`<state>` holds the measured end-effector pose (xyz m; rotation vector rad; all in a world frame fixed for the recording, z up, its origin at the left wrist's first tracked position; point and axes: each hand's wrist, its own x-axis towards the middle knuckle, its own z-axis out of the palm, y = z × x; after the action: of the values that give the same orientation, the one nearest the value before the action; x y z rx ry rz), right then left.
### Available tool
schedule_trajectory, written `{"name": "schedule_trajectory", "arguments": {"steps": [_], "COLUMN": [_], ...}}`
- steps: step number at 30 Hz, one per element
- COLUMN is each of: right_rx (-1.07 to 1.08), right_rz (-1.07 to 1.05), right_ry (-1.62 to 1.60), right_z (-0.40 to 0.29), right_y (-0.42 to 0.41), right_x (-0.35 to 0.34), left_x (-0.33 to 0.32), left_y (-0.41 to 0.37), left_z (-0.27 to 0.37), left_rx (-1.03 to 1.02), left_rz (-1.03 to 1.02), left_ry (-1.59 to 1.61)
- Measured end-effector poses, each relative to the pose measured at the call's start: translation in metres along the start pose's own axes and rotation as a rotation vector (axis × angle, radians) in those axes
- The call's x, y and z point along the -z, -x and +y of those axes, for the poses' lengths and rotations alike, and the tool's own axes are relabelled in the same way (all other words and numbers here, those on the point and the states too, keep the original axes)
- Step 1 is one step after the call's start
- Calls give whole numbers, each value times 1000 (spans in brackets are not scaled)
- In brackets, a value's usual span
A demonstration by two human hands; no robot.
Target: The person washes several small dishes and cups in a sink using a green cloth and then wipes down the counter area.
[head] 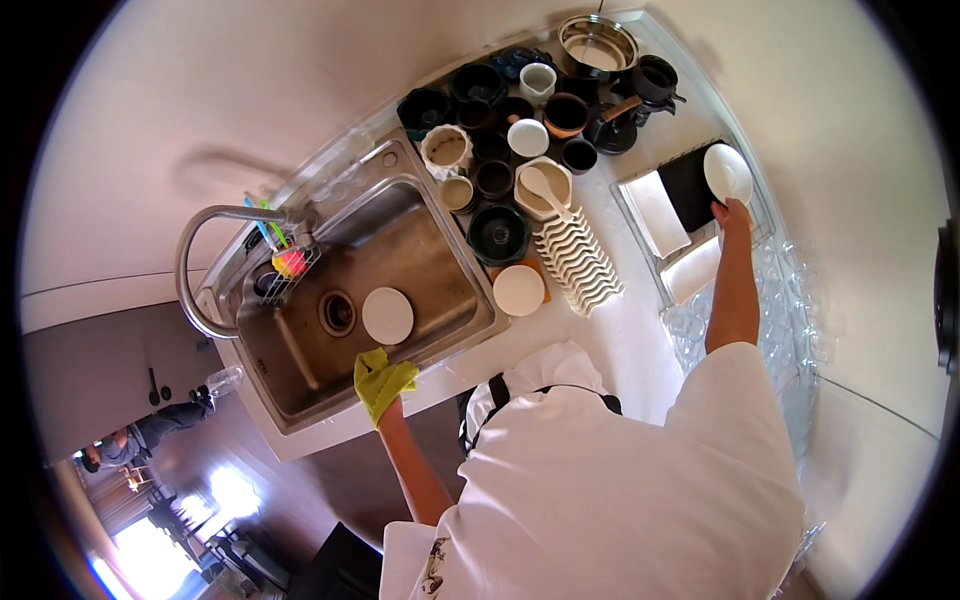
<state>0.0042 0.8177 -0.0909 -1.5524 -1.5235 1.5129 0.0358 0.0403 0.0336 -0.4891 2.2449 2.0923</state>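
Note:
My left hand (381, 386) is wrapped in a yellow-green cloth (382, 379) at the near edge of the stainless steel sink (442, 352). A white round dish (388, 316) lies in the sink beside the drain (337, 313), just beyond that hand. My right hand (731, 211) reaches far to the right, its fingers on the lower rim of a white oval bowl (727, 172). The bowl is over a wire rack (654, 262), next to a black rectangular plate (686, 187) and white rectangular dishes (654, 214).
Dark cups, bowls and pots crowd the counter (622, 300) behind the sink. A row of wavy white dishes (577, 259) stands nearer. Many clear glasses (780, 300) stand at right under my arm. The faucet (196, 262) arches at left. Another person (127, 442) is in the distance.

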Motion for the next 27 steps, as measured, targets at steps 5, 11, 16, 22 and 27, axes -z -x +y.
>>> {"name": "schedule_trajectory", "arguments": {"steps": [5, 11, 16, 22, 27], "right_rx": [-139, 333, 292, -422, 74], "right_rz": [6, -290, -928, -1092, -992], "right_ry": [-566, -315, 67, 263, 931], "right_z": [-56, -26, 30, 208, 283], "right_y": [145, 415, 580, 595, 620], "right_x": [-51, -132, -221, -345, -364], "left_x": [-26, 1, 42, 107, 165], "left_y": [2, -35, -14, 19, 57], "left_z": [49, 16, 27, 25, 18], "left_rx": [109, 428, 238, 178, 174], "left_rz": [111, 169, 117, 80, 231], "left_ry": [310, 737, 586, 366, 491]}}
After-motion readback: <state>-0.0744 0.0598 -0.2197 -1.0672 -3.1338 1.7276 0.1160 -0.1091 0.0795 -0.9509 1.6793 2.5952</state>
